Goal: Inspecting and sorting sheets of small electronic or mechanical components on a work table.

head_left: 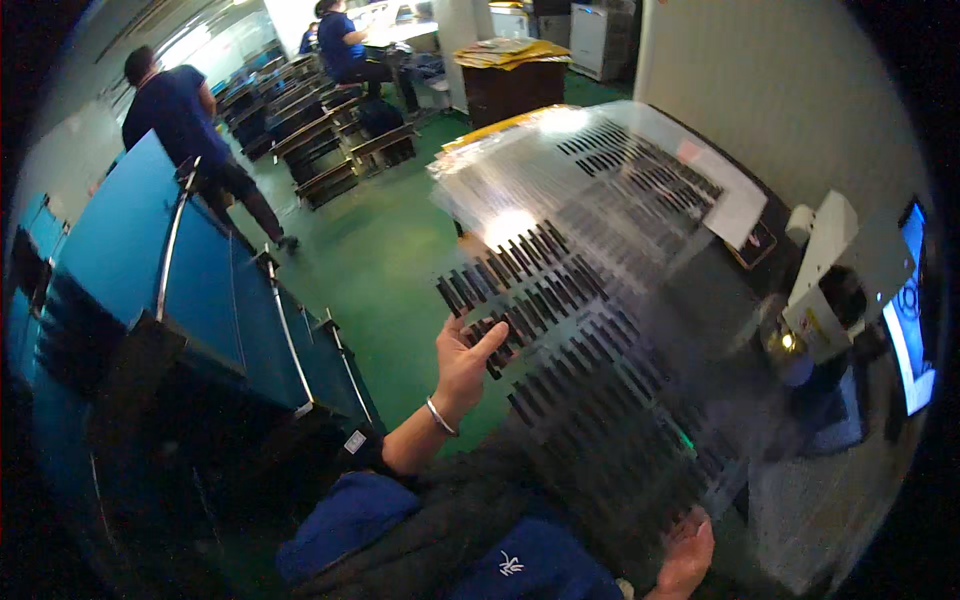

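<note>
A large clear film sheet (572,318) printed with rows of short black bars is held up at a tilt in front of me. My left hand (466,364), with a silver bangle at the wrist, pinches its left edge, thumb on top and fingers behind. Down by the sheet's near right corner, my right hand (690,553) is closed on the edge; its fingers are partly hidden and slightly blurred. Beyond the held sheet, similar clear sheets (500,195) with dark bars lie on a table, glaring under the light.
Blue panels (110,240) on a rack with metal bars stand close on my left. At right are a lit screen (908,320) and a white device (825,300) with a small light. A person (185,120) is walking on the green floor; another sits farther back. Yellow-topped papers (512,52) cover a brown cabinet.
</note>
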A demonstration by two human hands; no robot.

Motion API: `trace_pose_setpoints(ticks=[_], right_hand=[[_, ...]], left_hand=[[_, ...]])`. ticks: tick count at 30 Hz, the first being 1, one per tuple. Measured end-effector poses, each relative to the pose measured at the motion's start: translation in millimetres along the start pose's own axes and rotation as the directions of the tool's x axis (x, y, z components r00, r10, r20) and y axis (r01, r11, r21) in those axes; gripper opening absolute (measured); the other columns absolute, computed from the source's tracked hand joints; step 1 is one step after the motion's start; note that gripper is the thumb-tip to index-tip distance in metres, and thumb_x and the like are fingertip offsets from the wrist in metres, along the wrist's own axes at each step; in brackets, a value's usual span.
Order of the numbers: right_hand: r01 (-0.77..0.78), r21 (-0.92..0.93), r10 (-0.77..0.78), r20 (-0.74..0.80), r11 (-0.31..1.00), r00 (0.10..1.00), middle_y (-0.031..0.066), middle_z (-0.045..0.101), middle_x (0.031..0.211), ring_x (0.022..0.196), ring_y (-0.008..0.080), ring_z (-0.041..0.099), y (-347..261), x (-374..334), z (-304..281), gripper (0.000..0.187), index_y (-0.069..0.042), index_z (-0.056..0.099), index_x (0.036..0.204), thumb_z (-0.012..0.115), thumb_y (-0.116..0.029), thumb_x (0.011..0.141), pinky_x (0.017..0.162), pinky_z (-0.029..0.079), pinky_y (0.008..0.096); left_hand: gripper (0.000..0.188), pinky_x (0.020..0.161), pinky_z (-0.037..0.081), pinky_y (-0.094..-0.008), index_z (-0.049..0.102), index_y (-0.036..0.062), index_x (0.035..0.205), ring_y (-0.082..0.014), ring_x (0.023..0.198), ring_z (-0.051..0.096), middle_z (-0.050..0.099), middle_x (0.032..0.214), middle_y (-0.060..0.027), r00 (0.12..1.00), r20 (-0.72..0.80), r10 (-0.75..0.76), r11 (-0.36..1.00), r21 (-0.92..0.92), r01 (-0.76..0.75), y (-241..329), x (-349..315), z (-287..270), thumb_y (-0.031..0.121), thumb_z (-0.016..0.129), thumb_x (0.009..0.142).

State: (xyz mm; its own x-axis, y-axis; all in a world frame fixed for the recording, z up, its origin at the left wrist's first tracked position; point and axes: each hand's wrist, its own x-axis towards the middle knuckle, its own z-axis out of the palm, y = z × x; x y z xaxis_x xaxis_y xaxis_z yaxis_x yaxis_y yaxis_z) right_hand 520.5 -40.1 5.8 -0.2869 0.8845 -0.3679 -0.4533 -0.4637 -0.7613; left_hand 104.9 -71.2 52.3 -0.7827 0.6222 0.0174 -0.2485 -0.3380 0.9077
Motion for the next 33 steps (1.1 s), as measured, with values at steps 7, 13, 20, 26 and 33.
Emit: trace_pose_setpoints(ticks=[7,13,20,26,33], right_hand=[[0.035,-0.418,-0.070,-0.069,0.908,0.995,0.0067,0.058,0.092,0.078,0.0132,0.056,-8.8,-1.7,102.0,0.056,-0.005,0.035,0.133,0.055,-0.008,0.081,0.063,0.050,0.0313],[0.130,-0.570,-0.092,0.094,0.811,0.991,0.0063,0.058,0.084,0.064,0.0087,0.052,-7.1,11.8,126.0,0.057,-0.007,0.027,0.138,0.050,-0.004,0.086,0.050,0.049,0.0223],[0.397,-0.624,-0.355,0.198,0.673,0.914,-0.0002,0.053,0.076,0.062,0.0044,0.047,-14.3,8.5,126.0,0.053,-0.009,0.034,0.137,0.051,-0.006,0.086,0.046,0.042,0.0177],[0.221,-0.731,-0.436,-0.115,0.646,0.892,0.0099,0.060,0.087,0.091,0.0249,0.058,-59.3,-34.7,36.8,0.031,0.003,0.059,0.106,0.056,-0.022,0.088,0.078,0.048,0.0349],[0.279,-0.606,-0.592,-0.408,0.745,0.695,0.0084,0.057,0.101,0.082,0.0139,0.055,-87.3,-126.8,-74.7,0.056,-0.004,0.035,0.135,0.053,-0.008,0.082,0.072,0.047,0.0262]], left_hand=[[0.038,0.056,0.056,-0.0305,0.048,0.0056,0.116,-0.0157,0.073,0.061,0.061,0.089,-0.0063,0.991,-0.116,0.061,0.998,0.013,-0.060,18.0,-0.7,-42.5,0.002,0.062,0.081],[0.039,0.055,0.055,-0.0303,0.047,0.0067,0.116,-0.0146,0.069,0.061,0.060,0.083,-0.0050,0.967,-0.208,0.147,0.989,0.042,-0.142,15.8,-5.9,-68.5,0.001,0.063,0.081],[0.045,0.057,0.053,-0.0274,0.041,0.0045,0.121,-0.0146,0.064,0.061,0.061,0.080,-0.0067,0.938,-0.281,0.201,0.979,0.040,-0.198,-2.5,-14.9,-73.8,0.003,0.062,0.082],[0.047,0.053,0.050,-0.0274,0.039,0.0023,0.125,-0.0155,0.067,0.060,0.062,0.088,-0.0092,0.995,-0.014,-0.097,0.992,-0.081,0.096,-14.4,-45.3,-31.9,0.012,0.060,0.083],[0.025,0.061,0.049,-0.0238,0.055,-0.0006,0.103,-0.0118,0.072,0.059,0.064,0.082,-0.0079,0.616,0.485,-0.621,0.783,0.354,0.511,-2.5,-67.9,-2.6,0.012,0.062,0.083]])
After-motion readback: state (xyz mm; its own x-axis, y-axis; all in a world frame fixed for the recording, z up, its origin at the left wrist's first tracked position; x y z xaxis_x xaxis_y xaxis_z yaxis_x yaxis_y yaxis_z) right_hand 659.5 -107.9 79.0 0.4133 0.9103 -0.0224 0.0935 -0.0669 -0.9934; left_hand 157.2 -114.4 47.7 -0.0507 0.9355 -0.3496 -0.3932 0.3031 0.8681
